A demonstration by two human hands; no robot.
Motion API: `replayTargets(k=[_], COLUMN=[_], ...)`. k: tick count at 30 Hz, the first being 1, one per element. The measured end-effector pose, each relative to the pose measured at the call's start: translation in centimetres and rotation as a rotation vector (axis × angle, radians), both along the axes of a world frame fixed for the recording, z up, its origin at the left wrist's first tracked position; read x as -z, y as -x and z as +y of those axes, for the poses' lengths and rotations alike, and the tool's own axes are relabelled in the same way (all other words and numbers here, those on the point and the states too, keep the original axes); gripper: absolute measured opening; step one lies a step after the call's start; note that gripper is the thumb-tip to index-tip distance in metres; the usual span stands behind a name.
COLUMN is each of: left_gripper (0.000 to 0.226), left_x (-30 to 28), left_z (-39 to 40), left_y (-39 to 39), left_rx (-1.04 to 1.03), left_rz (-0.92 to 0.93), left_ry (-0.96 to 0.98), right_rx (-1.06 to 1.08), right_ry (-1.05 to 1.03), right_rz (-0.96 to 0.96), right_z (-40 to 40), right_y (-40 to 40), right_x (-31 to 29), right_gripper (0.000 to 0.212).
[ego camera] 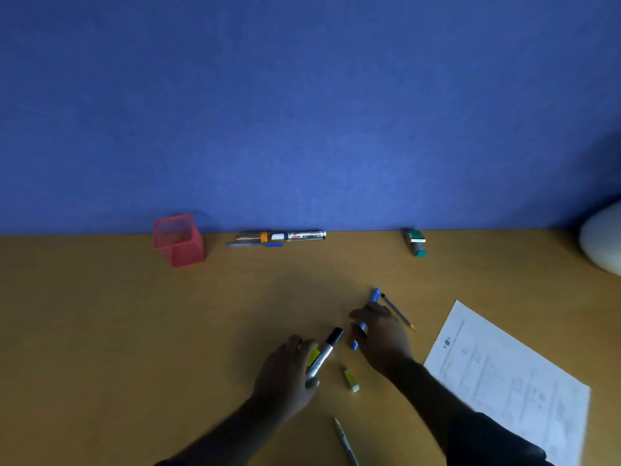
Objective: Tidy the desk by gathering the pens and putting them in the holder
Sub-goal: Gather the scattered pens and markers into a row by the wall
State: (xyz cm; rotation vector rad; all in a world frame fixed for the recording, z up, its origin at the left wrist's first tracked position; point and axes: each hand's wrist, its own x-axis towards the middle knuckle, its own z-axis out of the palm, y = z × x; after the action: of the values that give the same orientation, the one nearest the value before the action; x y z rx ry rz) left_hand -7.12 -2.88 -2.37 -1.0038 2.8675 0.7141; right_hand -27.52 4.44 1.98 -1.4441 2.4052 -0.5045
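- Your left hand (289,368) has its fingers closed around a black-capped marker (325,353) and something yellow, apparently bunching them for a single trip.
- Your right hand (381,334) has its fingers closed on a blue pen (374,295), beside a pencil (398,312).
- The red mesh holder (178,240) stands empty at the bench's (100,331) far edge, well apart from both hands.
- More pens (280,236) lie just right of the holder.

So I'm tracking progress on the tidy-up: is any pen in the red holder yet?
No. The red mesh holder stands empty by the wall, while the left hand grips a marker.
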Motion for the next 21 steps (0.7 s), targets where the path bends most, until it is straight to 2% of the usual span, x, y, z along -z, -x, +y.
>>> replayTargets(k=[4, 7, 10, 12, 14, 18, 21], left_gripper=[0.049, 0.049, 0.054, 0.062, 0.069, 0.066, 0.066], left_x=[0.5, 0.7, 0.8, 0.8, 1.0, 1.4, 1.5], left_z=[-0.7, -1.1, -1.2, -1.3, -1.5, -2.0, -2.6], left_y=[-1.0, -1.9, -2.7, -3.1, -3.6, -5.0, -5.8], left_rx=[-0.050, -0.088, -0.110, -0.101, -0.079, -0.050, -0.040], left_rz=[0.054, 0.052, 0.047, 0.046, 0.071, 0.100, 0.062], left_ry=[0.026, 0.043, 0.073, 0.113, 0.155, 0.190, 0.226], right_rx=[0.025, 0.043, 0.066, 0.037, 0.000, -0.038, -0.086], right_ry=[-0.006, -0.040, -0.073, -0.142, -0.218, -0.397, -0.529], right_rz=[-0.037, -0.084, -0.103, -0.076, -0.079, -0.173, -0.136], right_z=[2.2, 3.3, 4.0, 4.4, 4.9, 5.7, 6.3], right_y=[-1.3, -2.2, -3.0, -3.6, -4.3, -6.2, -7.8], right_x=[-0.1, -0.3, -0.8, -1.3, -1.6, -1.6, -1.5], right_gripper=[0.031, 0.042, 0.037, 0.026, 0.024, 0.039, 0.041])
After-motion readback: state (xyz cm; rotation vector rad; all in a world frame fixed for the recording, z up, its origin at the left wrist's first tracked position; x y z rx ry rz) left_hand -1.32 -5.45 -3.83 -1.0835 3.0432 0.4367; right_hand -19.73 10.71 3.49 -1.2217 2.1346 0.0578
